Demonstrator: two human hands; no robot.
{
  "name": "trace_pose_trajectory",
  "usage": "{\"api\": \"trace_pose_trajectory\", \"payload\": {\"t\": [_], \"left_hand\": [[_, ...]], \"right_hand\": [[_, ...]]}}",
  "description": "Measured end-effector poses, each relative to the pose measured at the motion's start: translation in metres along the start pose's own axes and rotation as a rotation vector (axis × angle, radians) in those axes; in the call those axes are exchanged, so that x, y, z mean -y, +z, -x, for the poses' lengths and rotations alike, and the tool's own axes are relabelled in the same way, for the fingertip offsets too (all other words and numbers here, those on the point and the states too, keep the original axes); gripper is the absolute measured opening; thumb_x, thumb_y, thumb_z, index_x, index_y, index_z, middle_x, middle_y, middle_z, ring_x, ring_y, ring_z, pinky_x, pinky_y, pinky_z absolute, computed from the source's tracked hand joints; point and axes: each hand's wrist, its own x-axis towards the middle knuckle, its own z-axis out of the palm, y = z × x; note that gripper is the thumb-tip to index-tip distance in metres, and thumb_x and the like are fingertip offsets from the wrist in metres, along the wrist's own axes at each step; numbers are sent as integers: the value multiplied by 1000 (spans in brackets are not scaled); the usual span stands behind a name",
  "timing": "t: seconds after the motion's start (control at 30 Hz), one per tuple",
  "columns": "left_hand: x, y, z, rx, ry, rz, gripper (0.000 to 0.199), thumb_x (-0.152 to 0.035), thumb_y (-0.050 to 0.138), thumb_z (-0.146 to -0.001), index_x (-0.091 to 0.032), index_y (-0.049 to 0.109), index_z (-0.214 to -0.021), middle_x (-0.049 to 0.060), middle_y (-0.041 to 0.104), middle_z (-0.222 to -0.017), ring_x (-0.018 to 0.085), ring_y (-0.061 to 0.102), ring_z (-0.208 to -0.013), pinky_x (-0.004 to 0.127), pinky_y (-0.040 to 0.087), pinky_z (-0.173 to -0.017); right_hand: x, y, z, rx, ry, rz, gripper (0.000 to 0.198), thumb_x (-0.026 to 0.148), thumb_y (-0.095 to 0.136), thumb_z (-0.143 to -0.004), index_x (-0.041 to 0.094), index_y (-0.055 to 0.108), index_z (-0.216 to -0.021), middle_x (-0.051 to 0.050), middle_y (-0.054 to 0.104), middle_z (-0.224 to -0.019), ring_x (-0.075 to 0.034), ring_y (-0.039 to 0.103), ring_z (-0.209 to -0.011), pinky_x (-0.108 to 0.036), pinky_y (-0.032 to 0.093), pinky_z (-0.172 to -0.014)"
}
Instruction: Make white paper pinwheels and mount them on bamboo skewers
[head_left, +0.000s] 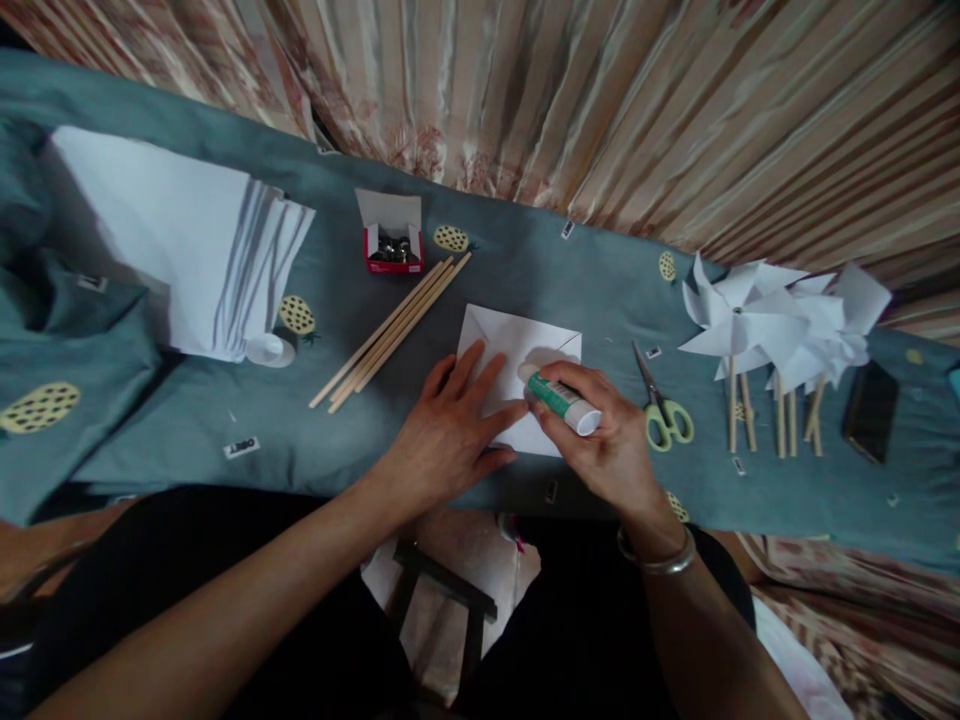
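Head view: looks down on a pleated curtain (525,90) along the far side of a desk (405,420), under a teal cloth with yellow pineapple prints. Reaches in over the near edge with both forearms, angled inward toward the middle. Lays the left hand (450,430) palm down with fingers spread, across the left part of a paper sheet (517,335); has that grip open and flat. Turns the right hand (607,440) inward over the sheet's right edge, with thumb and fingers curled; has that grip closed around a glue stick (561,398).

At far left, shows a stack of white paper (157,230), slightly fanned along the right side. At right, shows several white pinwheels (757,310), overlapping, with wooden stems toward the near edge. Between the hands, shows the sheet flat on the cloth, with lines at both far corners. Left of it, shows loose wooden sticks (413,323), lying slantwise side by side. Just right of the right hand, shows green-handled scissors (655,396). Behind the sticks, shows a red box (393,268), with lid up and shiny metal pieces inside. Tilts the green-and-white glue stick low over the sheet, near the left fingertips; cannot tell about contact with the paper.
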Motion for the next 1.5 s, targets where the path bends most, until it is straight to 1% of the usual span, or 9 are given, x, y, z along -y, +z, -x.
{"api": "trace_pose_trajectory", "payload": {"t": [0.4, 0.63, 0.93, 1.23, 1.37, 1.5], "left_hand": [[0, -1, 0, 17, -4, -13, 49, -42, 63, -86, -28, 54, -132, 14, 34, -154, 40, 21, -145, 60, 26, -112], [0, -2, 0, 22, -2, -22, 48, -44, 62, -86, -28, 55, -131, 13, 34, -155, 40, 21, -145, 61, 26, -112], [0, 0, 0, 4, 3, -28, 48, -45, 64, -85, -26, 57, -129, 16, 35, -154, 42, 23, -144, 62, 27, -111], [1, 2, 0, -3, 8, -34, 48, -47, 64, -84, -26, 58, -127, 16, 36, -153, 43, 24, -144, 62, 27, -111], [1, 2, -1, -5, 15, -30, 49, -48, 64, -84, -26, 59, -128, 17, 36, -153, 44, 25, -143, 62, 27, -110], [1, 3, -1, -14, 13, -23, 51, -49, 65, -83, -29, 58, -130, 14, 36, -153, 43, 24, -143, 63, 27, -110]], "right_hand": [[5, 3, -3, 19, -26, -5, 29, 17, 61, -85, 27, 59, -113, -4, 68, -111, -23, 64, -104, -41, 52, -92], [6, 3, -3, 42, -38, -25, 29, 16, 61, -84, 27, 59, -111, -4, 68, -109, -23, 64, -103, -40, 52, -91], [8, 1, -2, 59, -55, -23, 25, 15, 61, -85, 24, 60, -108, -3, 69, -103, -21, 65, -96, -37, 52, -88], [9, -4, 0, 79, -41, -38, 24, 14, 62, -84, 23, 60, -107, -4, 69, -103, -20, 65, -97, -37, 51, -89], [4, -5, 2, 67, -40, -25, 25, 15, 63, -84, 24, 60, -107, -3, 69, -105, -20, 65, -98, -37, 50, -90], [0, -5, 4, 40, -25, -13, 27, 17, 64, -84, 24, 61, -109, -3, 70, -107, -20, 65, -98, -36, 51, -90]]}}
